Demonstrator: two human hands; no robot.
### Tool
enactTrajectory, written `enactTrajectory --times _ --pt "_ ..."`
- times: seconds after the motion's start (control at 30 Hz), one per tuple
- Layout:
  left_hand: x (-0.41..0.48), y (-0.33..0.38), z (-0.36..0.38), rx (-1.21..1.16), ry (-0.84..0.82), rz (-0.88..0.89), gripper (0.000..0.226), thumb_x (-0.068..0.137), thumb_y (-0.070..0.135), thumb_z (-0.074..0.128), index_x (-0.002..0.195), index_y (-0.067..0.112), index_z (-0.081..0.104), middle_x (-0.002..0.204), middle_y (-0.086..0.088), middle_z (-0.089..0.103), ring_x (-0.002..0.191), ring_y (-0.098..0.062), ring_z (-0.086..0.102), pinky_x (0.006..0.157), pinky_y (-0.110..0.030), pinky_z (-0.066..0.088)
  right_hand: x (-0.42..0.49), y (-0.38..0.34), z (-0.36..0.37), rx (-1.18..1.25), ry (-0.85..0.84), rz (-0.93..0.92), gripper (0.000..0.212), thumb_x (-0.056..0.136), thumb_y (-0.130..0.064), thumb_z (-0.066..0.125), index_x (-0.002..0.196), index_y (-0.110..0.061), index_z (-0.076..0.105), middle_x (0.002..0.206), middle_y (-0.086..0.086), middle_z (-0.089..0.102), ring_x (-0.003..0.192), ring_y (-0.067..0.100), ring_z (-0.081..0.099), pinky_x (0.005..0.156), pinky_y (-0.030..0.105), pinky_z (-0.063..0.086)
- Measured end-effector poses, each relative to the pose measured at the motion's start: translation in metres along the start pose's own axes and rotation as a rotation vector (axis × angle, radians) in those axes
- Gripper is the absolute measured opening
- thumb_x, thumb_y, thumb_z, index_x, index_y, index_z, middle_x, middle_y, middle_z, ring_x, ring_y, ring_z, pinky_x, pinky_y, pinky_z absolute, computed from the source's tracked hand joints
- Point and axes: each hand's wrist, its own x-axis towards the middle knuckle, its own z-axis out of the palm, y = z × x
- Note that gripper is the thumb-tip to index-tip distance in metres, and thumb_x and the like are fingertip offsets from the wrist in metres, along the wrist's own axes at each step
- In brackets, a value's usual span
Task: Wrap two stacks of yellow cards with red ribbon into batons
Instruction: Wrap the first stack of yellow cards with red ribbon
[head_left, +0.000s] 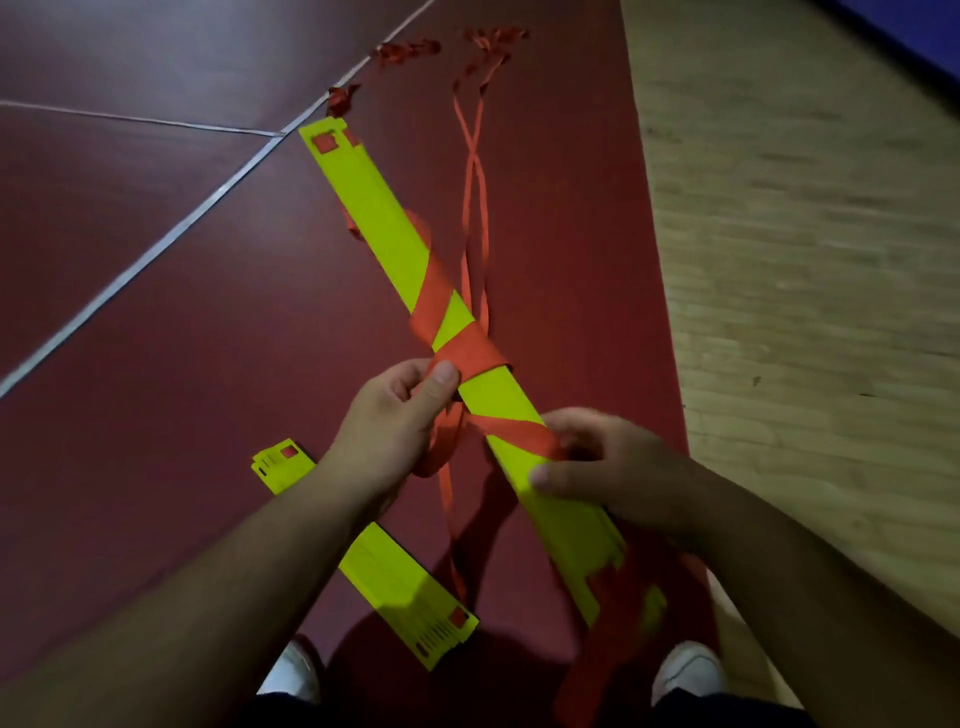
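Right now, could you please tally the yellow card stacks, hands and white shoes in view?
Yellow card stacks: 2, the held card stack and the floor card stack.
Hands: 2, the left hand pinching the red ribbon, the right hand gripping the held card stack.
White shoes: 2, the left shoe and the right shoe.
Total: 6.

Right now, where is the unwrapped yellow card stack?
The unwrapped stack lies on the red floor, lower left in the head view, under the left forearm, beside the held stack.

Left grip curled, thumb forward; right grip curled; forearms converging.
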Motion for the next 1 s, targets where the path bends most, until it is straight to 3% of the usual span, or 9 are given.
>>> enactTrajectory --times 0.07,0.17,0.37,0.47,0.53,0.7,0.83,0.93,1.0 --pt "0.002 -0.004 0.004 0.15 0.159 0.033 0.026 0.095 0.036 0.061 0.084 0.013 0.066 0.042 0.013 0.044 0.036 0.0 0.032 0.037 -0.017 0.025 -0.004 -0.006 0.014 -0.217 0.216 -0.05 0.08 0.066 -0.048 0.085 0.136 -0.029 0.051 0.113 -0.009 0.064 0.097 0.004 0.063 0.085 0.024 0.051" --pt "0.002 -0.01 0.011 0.289 0.284 0.033 0.037 0.094 0.042 0.063 0.083 0.007 0.069 0.045 0.014 0.046 0.045 -0.003 0.039 0.045 -0.022 0.031 -0.009 -0.009 0.042 -0.538 0.299 -0.02 0.104 0.064 -0.06 0.08 0.148 -0.028 0.027 0.138 -0.006 0.049 0.122 0.018 0.054 0.097 0.034 0.046" --pt "0.001 0.011 0.006 0.221 -0.058 0.054 0.026 0.099 0.034 0.053 0.089 0.016 0.068 0.042 0.013 0.041 0.039 0.0 0.029 0.041 -0.018 0.025 0.002 0.001 0.031 -0.43 0.439 0.061 0.051 0.071 -0.034 0.075 0.116 -0.021 0.054 0.097 -0.001 0.061 0.097 0.025 0.063 0.074 0.029 0.045" --pt "0.009 0.006 -0.007 0.2 -0.103 0.04 0.028 0.09 0.04 0.067 0.073 0.019 0.065 0.053 -0.002 0.049 0.043 -0.009 0.031 0.044 -0.021 0.022 -0.001 -0.004 0.028 -0.163 0.33 -0.022 0.023 0.07 -0.021 0.076 0.088 -0.016 0.062 0.068 -0.005 0.063 0.062 0.012 0.061 0.061 0.028 0.044" --pt "0.011 0.002 -0.01 0.157 -0.104 0.031 0.032 0.074 0.055 0.069 0.064 0.025 0.063 0.055 -0.007 0.045 0.047 -0.013 0.029 0.046 -0.026 0.02 -0.007 -0.009 0.028 0.108 0.184 -0.054 0.016 0.067 -0.015 0.071 0.078 -0.012 0.06 0.054 0.001 0.061 0.051 0.019 0.059 0.053 0.032 0.047" --pt "0.01 -0.001 -0.011 -0.037 -0.328 0.013 0.04 0.069 0.07 0.075 0.083 0.033 0.068 0.063 -0.008 0.028 0.045 -0.012 0.025 0.045 -0.02 0.023 -0.016 -0.013 0.027 0.517 -0.236 -0.06 0.024 0.055 -0.009 0.064 0.078 -0.003 0.065 0.066 0.022 0.056 0.048 0.024 0.055 0.048 0.029 0.05" --pt "0.004 0.005 -0.012 -0.166 -0.49 -0.032 0.053 0.076 0.061 0.074 0.093 0.014 0.061 0.06 -0.027 0.028 0.041 -0.016 0.03 0.047 -0.023 0.025 -0.017 -0.004 0.023 0.774 -0.562 -0.022 0.046 0.06 -0.014 0.062 0.105 -0.004 0.06 0.079 0.017 0.057 0.055 0.024 0.059 0.053 0.031 0.051" --pt "0.002 0.005 -0.006 -0.14 -0.44 0.018 0.061 0.084 0.055 0.068 0.105 -0.001 0.057 0.061 -0.043 0.032 0.043 -0.036 0.026 0.046 -0.033 0.018 -0.01 -0.001 0.014 0.689 -0.603 -0.019 0.048 0.067 -0.017 0.059 0.114 -0.006 0.065 0.087 0.017 0.066 0.067 0.027 0.065 0.061 0.033 0.054" --pt "-0.001 0.005 -0.001 -0.107 -0.313 0.036 0.042 0.088 0.049 0.064 0.101 0.009 0.066 0.053 -0.026 0.035 0.042 -0.024 0.024 0.044 -0.029 0.015 -0.005 -0.004 0.006 0.477 -0.457 -0.034 0.05 0.069 -0.022 0.067 0.116 -0.005 0.065 0.097 0.017 0.071 0.078 0.027 0.066 0.067 0.035 0.054"
